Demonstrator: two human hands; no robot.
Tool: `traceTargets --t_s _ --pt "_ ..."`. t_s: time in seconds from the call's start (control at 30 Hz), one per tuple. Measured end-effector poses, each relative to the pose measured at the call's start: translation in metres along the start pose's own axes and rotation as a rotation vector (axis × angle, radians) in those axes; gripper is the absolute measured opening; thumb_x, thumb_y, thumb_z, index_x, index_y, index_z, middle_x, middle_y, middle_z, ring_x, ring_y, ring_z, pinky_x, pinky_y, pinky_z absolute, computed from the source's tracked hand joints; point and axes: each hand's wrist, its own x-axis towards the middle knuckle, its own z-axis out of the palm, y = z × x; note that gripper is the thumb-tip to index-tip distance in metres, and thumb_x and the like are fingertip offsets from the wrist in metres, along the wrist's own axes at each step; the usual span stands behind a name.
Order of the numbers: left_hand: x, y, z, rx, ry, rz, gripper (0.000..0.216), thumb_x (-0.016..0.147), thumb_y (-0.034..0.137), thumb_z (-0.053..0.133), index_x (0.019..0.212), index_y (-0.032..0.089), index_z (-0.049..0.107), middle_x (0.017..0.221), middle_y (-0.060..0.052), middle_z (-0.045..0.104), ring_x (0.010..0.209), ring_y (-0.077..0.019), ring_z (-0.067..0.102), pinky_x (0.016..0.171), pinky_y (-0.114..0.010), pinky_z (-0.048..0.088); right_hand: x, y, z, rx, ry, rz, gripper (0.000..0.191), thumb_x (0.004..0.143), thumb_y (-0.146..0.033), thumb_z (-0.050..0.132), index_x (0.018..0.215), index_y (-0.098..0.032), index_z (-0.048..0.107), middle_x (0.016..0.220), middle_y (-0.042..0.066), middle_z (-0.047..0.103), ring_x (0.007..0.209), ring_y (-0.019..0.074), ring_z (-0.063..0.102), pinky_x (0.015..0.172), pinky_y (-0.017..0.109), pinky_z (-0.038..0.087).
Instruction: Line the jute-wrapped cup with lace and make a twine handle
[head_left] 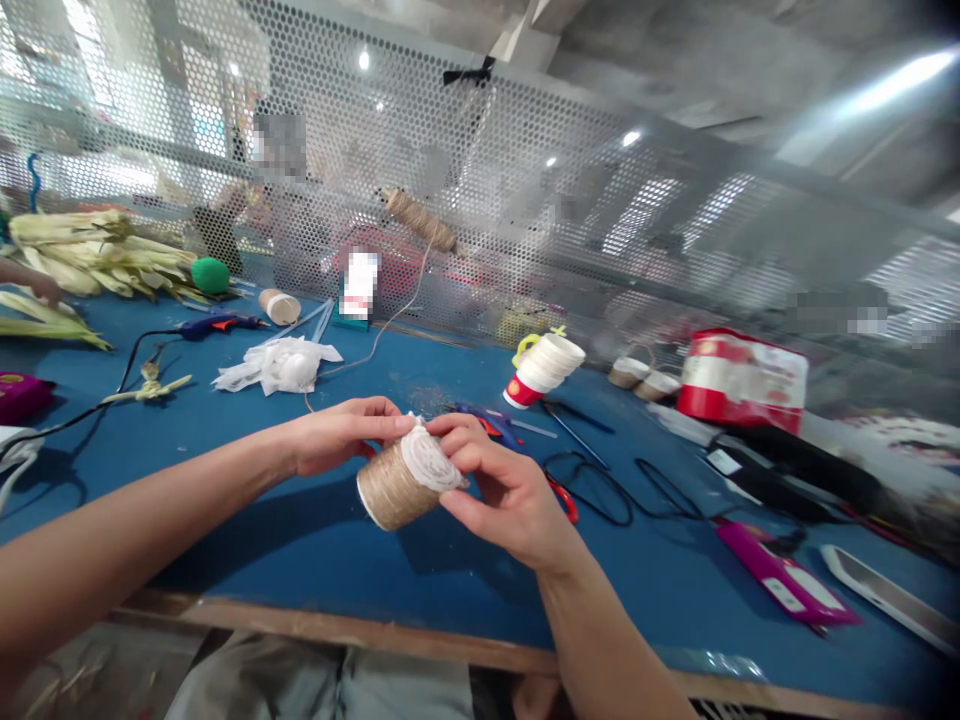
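Between my two hands is a paper cup wrapped in brown twine (399, 485), tilted on its side above the blue table. Crumpled white material (429, 458) covers its end on the right. My left hand (349, 432) has its fingertips closed at the upper edge of the white material. My right hand (501, 485) grips the cup's right end, thumb below and fingers above. A blue glue gun (491, 425) lies just behind my right hand, partly hidden by it. An orange-red handle (564, 500) shows beside my right wrist.
White crumpled plastic (281, 365) lies behind my left hand. Stacked paper cups (546, 368), a red-and-white package (742, 380), a magenta device (784, 575) and black cables sit right. Corn husks (90, 250) and another person's hand (34, 280) are left. A perforated metal screen (450, 130) stands behind.
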Motion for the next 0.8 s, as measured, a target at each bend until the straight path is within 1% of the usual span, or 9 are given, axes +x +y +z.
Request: traceTargets --t_s 0.1,0.2,0.27,0.3,0.4,0.5,0.6,0.7,0.8 --pt "0.0 -0.003 0.004 -0.109 -0.054 -0.054 0.034 0.063 0.042 0.07 0.081 0.016 0.058 0.079 -0.002 0.06 0.076 -0.0152 0.055 0.07 -0.028 0.041 0.0 0.0 -0.001 -0.011 -0.002 -0.006 0.009 0.074 -0.014 0.059 0.074 -0.023 0.055 0.079 0.003 0.058 0.102 0.0237 0.051 0.088 0.043 0.042" --pt "-0.001 -0.002 0.01 -0.217 -0.196 -0.109 0.035 0.068 0.043 0.065 0.09 0.017 0.061 0.088 -0.005 0.064 0.08 -0.0176 0.058 0.074 -0.03 0.043 0.0 0.002 -0.001 -0.023 -0.017 -0.017 0.011 0.074 -0.013 0.059 0.076 -0.023 0.055 0.08 0.003 0.059 0.105 0.0238 0.05 0.091 0.044 0.04" --pt "-0.002 -0.001 0.013 -0.22 -0.263 -0.145 0.039 0.071 0.048 0.06 0.093 0.016 0.061 0.09 -0.007 0.065 0.078 -0.0184 0.059 0.072 -0.031 0.044 0.0 0.004 -0.002 -0.027 -0.027 -0.02 0.012 0.074 -0.012 0.058 0.076 -0.023 0.055 0.081 0.003 0.059 0.106 0.023 0.049 0.092 0.043 0.039" --pt "-0.002 -0.001 0.014 -0.192 -0.251 -0.132 0.041 0.072 0.05 0.057 0.094 0.016 0.061 0.09 -0.007 0.065 0.076 -0.0184 0.059 0.071 -0.031 0.045 0.0 0.005 -0.002 -0.034 -0.027 -0.017 0.013 0.074 -0.011 0.058 0.076 -0.023 0.055 0.082 0.003 0.059 0.107 0.0224 0.049 0.093 0.042 0.039" --pt "-0.003 -0.001 0.015 0.05 -0.027 0.062 0.042 0.074 0.049 0.054 0.1 0.016 0.056 0.092 -0.006 0.062 0.08 -0.0167 0.058 0.07 -0.028 0.044 0.001 0.007 -0.002 -0.063 -0.029 0.027 0.015 0.074 -0.012 0.06 0.084 -0.022 0.057 0.097 0.006 0.06 0.114 0.0222 0.045 0.096 0.042 0.037" --pt "-0.004 -0.003 0.014 0.469 0.203 0.251 0.053 0.073 0.046 0.058 0.115 0.016 0.046 0.094 -0.005 0.059 0.082 -0.0162 0.055 0.07 -0.027 0.042 0.001 0.009 0.0 -0.047 0.01 0.104 0.017 0.075 -0.019 0.061 0.092 -0.021 0.058 0.112 0.009 0.056 0.117 0.0226 0.043 0.097 0.042 0.036" --pt "-0.005 -0.006 0.013 0.771 0.261 0.321 0.062 0.074 0.049 0.055 0.122 0.015 0.038 0.088 -0.005 0.057 0.074 -0.0157 0.054 0.064 -0.027 0.042 0.001 0.011 0.005 -0.022 0.082 0.186 0.009 0.079 -0.025 0.056 0.087 -0.02 0.059 0.108 0.009 0.058 0.111 0.0211 0.049 0.095 0.039 0.037" --pt "-0.005 -0.009 0.013 0.951 0.279 0.386 0.065 0.073 0.049 0.055 0.124 0.013 0.035 0.087 -0.006 0.058 0.068 -0.0155 0.054 0.063 -0.028 0.042 0.002 0.012 0.01 -0.002 0.128 0.254 0.009 0.08 -0.027 0.055 0.078 -0.019 0.058 0.099 0.007 0.061 0.102 0.0202 0.054 0.091 0.036 0.04" --pt "-0.006 -0.01 0.013 1.071 0.306 0.422 0.066 0.073 0.049 0.054 0.124 0.013 0.035 0.089 -0.009 0.059 0.071 -0.0186 0.056 0.067 -0.032 0.044 0.004 0.012 0.013 0.0 0.134 0.323 0.013 0.08 -0.028 0.054 0.073 -0.018 0.058 0.094 0.007 0.062 0.094 0.0198 0.057 0.086 0.035 0.042"
